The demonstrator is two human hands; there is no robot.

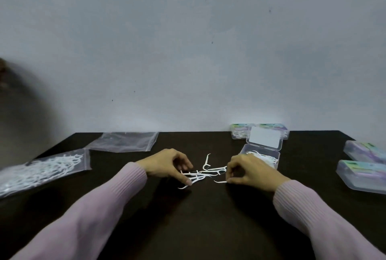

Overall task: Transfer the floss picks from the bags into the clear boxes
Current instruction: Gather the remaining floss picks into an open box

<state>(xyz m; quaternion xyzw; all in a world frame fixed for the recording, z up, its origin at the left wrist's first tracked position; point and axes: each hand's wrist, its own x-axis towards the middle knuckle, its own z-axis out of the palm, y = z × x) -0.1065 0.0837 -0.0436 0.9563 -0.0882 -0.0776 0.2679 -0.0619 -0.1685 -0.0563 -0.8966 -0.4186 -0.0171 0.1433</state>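
Observation:
Several white floss picks (206,167) lie loose on the dark table between my hands. My left hand (167,165) rests on the left side of the pile, fingertips curled down and pinching picks. My right hand (250,171) is on the right side, thumb and fingers closed on a single pick near the table. Just behind my right hand stands an open clear box (269,155) with picks inside and its lid raised. A clear bag full of floss picks (43,168) lies at the left. An empty-looking clear bag (125,141) lies behind it.
Two closed clear boxes (242,131) with coloured labels stand at the back by the wall. Two more closed boxes (363,175) lie at the right edge. The dark table (208,218) ends at a pale wall.

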